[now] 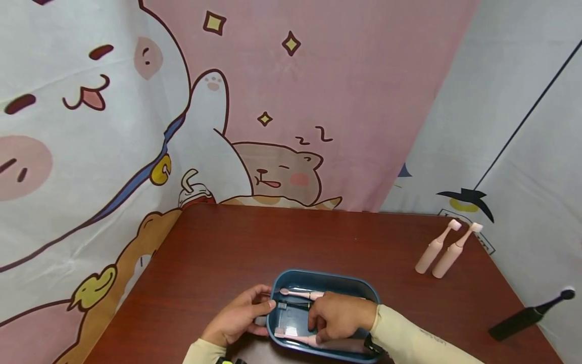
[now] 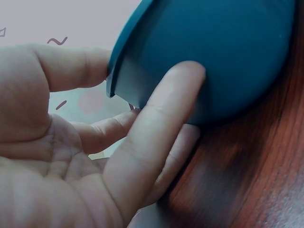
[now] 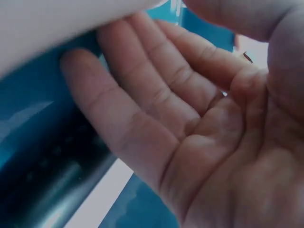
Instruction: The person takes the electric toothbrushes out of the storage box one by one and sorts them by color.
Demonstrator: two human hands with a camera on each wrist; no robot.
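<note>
A blue plastic bin [image 1: 291, 273] lies at the near middle of the table. My left hand [image 1: 243, 313] holds its left end, the thumb at the rim and other fingers against the outer wall [image 2: 237, 61]. Inside the bin, my right hand [image 1: 343, 316] reaches down with fingers and thumb around a pink electric toothbrush [image 1: 291, 336] along the near side. The right wrist view shows its pale handle [image 3: 61, 28] close against my fingertips. A black toothbrush [image 1: 293, 305] and another pink toothbrush [image 1: 297, 293] lie farther back in the bin, partly hidden by my right hand.
Two pink electric toothbrushes [image 1: 427, 257] [image 1: 447, 260] stand upright at the back right of the table [image 1: 273, 237]. A black electric toothbrush [image 1: 514, 322] stands near the right edge. A cartoon-printed cloth [image 1: 364, 101] hangs behind the table.
</note>
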